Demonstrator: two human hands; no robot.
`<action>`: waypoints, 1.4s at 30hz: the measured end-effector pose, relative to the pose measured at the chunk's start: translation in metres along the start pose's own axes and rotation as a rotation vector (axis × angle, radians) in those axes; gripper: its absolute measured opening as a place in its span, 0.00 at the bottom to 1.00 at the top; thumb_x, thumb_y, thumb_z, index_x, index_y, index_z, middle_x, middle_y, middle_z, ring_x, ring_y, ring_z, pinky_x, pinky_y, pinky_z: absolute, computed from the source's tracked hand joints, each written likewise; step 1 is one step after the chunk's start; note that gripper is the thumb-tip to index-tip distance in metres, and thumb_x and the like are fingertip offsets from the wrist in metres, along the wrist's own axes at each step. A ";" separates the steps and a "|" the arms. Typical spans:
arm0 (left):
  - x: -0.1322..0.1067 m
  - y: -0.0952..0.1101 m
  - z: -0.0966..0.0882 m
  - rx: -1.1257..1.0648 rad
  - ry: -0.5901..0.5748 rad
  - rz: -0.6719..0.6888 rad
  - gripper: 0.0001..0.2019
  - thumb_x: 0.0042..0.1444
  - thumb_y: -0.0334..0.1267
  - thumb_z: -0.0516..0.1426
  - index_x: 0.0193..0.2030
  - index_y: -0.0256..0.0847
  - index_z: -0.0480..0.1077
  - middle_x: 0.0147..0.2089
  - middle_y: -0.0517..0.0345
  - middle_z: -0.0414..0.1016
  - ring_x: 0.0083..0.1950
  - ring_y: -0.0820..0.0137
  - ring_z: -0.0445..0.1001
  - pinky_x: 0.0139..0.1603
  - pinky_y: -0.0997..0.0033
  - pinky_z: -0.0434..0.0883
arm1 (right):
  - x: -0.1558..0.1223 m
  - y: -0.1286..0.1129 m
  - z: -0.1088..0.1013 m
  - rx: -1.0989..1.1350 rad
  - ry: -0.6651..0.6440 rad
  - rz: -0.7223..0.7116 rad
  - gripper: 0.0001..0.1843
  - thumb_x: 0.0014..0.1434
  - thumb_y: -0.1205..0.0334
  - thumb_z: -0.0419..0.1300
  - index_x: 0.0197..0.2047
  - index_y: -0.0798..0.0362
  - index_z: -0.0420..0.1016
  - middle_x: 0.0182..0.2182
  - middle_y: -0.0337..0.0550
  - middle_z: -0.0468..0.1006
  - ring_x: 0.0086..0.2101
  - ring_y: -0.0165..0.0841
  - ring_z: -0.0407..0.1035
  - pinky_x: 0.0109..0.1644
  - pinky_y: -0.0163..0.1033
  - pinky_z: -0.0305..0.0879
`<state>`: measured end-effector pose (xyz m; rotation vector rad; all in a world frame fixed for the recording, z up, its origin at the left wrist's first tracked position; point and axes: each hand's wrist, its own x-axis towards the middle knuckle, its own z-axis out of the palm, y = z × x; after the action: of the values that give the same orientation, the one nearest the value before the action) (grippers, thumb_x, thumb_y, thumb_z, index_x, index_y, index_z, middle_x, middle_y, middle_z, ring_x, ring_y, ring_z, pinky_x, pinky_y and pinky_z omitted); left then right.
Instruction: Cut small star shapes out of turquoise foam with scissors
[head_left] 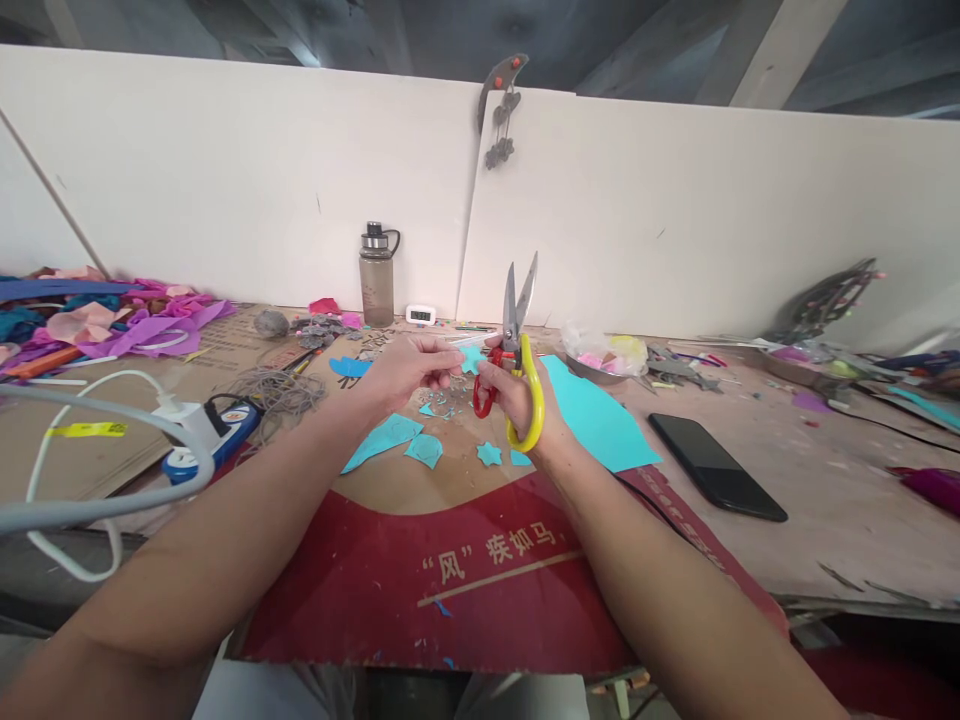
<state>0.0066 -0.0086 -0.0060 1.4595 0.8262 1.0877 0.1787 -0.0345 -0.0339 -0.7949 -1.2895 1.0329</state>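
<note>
My left hand [411, 372] is closed in a pinch at the left edge of a small turquoise star cut-out [472, 359]. My right hand [517, 398] grips scissors [531, 410] with one yellow and one red handle loop; their blades point up and stand apart. Its fingertips also reach the right side of the star, though the exact contact is hard to make out. Below the hands lie another turquoise star [490, 455], a small offcut with a drawn outline [425, 450] and a longer turquoise scrap [384, 440]. A large turquoise sheet [600, 415] rests beside my right wrist.
Red-printed cardboard [480, 590] covers the near table. A black phone [716, 467] lies to the right. Tangled wire [277, 395], a blue power strip [214, 445] and white cables are at left. A bottle [376, 278] and small digital clock [421, 315] stand before the white partition [247, 190].
</note>
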 end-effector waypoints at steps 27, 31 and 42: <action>0.004 -0.007 -0.006 0.409 -0.105 -0.026 0.05 0.52 0.32 0.64 0.26 0.40 0.78 0.22 0.56 0.74 0.22 0.73 0.68 0.26 0.73 0.64 | 0.003 -0.005 -0.005 -0.092 0.102 -0.067 0.21 0.51 0.63 0.62 0.49 0.46 0.65 0.21 0.29 0.62 0.17 0.29 0.59 0.21 0.39 0.58; 0.001 -0.014 0.007 0.651 -0.195 0.059 0.04 0.51 0.32 0.64 0.29 0.41 0.81 0.28 0.56 0.80 0.28 0.70 0.74 0.29 0.72 0.66 | 0.003 -0.008 -0.008 -0.102 0.136 -0.100 0.16 0.53 0.65 0.61 0.46 0.46 0.65 0.24 0.31 0.62 0.18 0.27 0.58 0.21 0.37 0.57; -0.009 -0.015 0.023 0.827 -0.405 0.207 0.07 0.49 0.28 0.66 0.30 0.46 0.84 0.30 0.59 0.84 0.28 0.69 0.76 0.31 0.72 0.65 | 0.003 -0.010 -0.007 -0.108 0.157 -0.109 0.16 0.52 0.65 0.61 0.44 0.47 0.65 0.27 0.32 0.63 0.20 0.26 0.57 0.23 0.38 0.57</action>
<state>0.0258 -0.0220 -0.0224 2.4022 0.8809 0.5512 0.1872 -0.0352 -0.0248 -0.8606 -1.2475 0.8032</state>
